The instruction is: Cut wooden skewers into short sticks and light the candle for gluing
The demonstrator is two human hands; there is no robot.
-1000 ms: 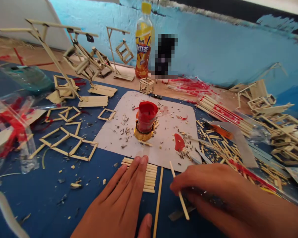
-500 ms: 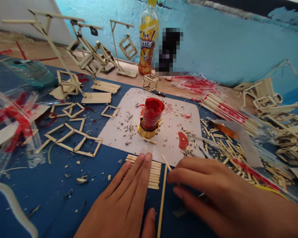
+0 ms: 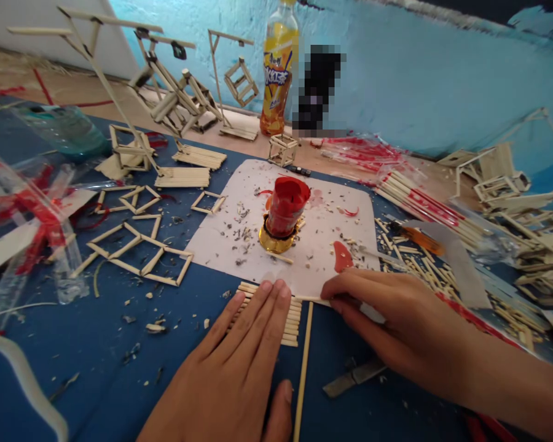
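- Row of sticks: short, side by side on the blue bench, centre of my clock, twelve toward the wall.
- Left hand: laid flat over the row, fingers stretched toward twelve; grip released, palm-down press only.
- Right hand: at three; grip pinched on a thin stick, mostly hidden by the fingers, its bared end at two, near the row's far corner.
- Handling, my judgement: even, light pressure from the left keeps the row from rolling; the pinched stick is best kept low and parallel to it, ends level.
- Long stick: at five, pointing toward the row's right ends; a sideways knock could roll it.
- Blade: flat at four, below the right wrist; worth lifting the wrist over.
- White sheet: its near edge runs just beyond the row; a sleeve or stick could snag there.
- Red cup: at twelve on a gold base; lit or not, I cannot tell.
- Room: tightest at two, among cut pieces; looser from seven to eight, with scattered scraps.
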